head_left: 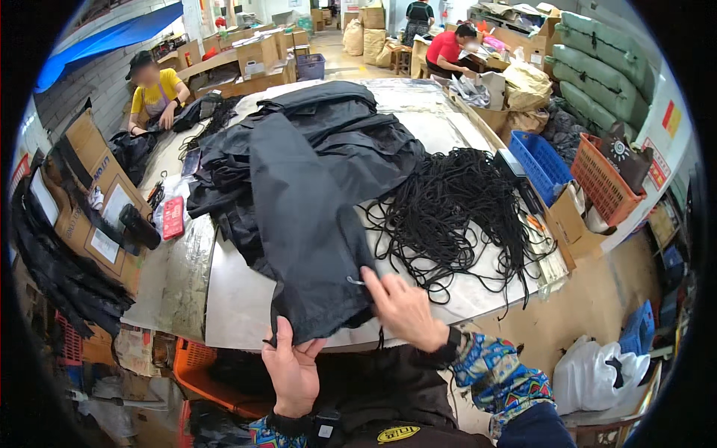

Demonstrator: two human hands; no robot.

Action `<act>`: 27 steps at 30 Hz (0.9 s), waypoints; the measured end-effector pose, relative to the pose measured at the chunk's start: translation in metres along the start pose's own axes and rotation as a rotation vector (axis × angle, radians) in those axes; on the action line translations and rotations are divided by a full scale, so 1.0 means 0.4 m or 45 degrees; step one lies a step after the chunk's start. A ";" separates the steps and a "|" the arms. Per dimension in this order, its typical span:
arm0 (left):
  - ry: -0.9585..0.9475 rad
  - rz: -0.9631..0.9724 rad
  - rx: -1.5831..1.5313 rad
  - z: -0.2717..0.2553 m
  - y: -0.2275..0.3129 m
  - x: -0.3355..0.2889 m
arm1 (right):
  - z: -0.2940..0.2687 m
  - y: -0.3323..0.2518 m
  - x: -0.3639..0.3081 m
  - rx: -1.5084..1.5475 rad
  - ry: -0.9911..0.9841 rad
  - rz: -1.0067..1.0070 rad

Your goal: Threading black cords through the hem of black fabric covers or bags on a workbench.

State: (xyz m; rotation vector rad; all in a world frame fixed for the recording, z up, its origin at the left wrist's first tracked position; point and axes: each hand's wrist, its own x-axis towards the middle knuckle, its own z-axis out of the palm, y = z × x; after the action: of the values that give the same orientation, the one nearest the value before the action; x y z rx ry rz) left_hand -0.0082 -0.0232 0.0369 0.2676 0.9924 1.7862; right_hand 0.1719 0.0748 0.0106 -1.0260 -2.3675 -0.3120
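A long black fabric piece (299, 201), like a bag or sleeve, hangs over the near table edge. My left hand (293, 369) pinches its lower left corner, thumb in front. My right hand (407, 310) is closed at its right edge, fingertips at a small silver metal piece (355, 281); its exact kind is too small to tell. Behind lies a heap of similar black fabric pieces (351, 134). A big tangle of black cord (463, 216) spreads just right of the fabric.
Left on the table are a red box (172, 218) and a black bottle (139, 228) beside a cardboard box (97, 198). Blue (539, 166) and orange crates (605, 179) stand right. A person in yellow (158, 93) handles black fabric; a person in red (446, 52) sits farther back.
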 end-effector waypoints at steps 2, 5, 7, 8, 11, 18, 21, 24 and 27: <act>0.212 0.310 0.114 -0.029 0.041 0.012 | 0.019 0.043 0.004 -0.018 -0.037 0.025; 0.349 0.273 0.070 -0.174 0.058 0.091 | -0.045 0.001 -0.035 0.159 -0.207 -0.185; 0.358 0.261 0.062 -0.210 0.048 0.100 | -0.074 -0.049 -0.077 0.428 -0.443 -0.163; 0.372 0.245 0.059 -0.222 0.049 0.100 | -0.083 -0.060 -0.085 0.604 -0.540 -0.185; 0.365 0.195 0.097 -0.253 0.040 0.094 | -0.094 -0.064 -0.053 0.588 -0.628 -0.133; 0.231 0.235 0.269 -0.265 0.027 0.083 | -0.014 -0.063 0.162 0.174 -0.299 -0.278; 0.399 0.503 0.481 -0.343 0.073 0.087 | 0.127 0.042 0.169 -0.071 -0.482 -0.105; 0.712 0.568 0.534 -0.503 0.223 0.062 | 0.205 0.212 0.107 -0.043 -0.519 -0.083; 0.988 0.613 0.575 -0.547 0.310 -0.006 | 0.167 0.242 0.089 -0.098 -0.622 0.024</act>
State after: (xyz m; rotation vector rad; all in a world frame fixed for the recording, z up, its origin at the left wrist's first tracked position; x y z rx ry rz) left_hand -0.2198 -0.1508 -0.0109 0.0816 2.0289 2.1267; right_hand 0.1965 0.1898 -0.0251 -1.2767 -2.7911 -0.1574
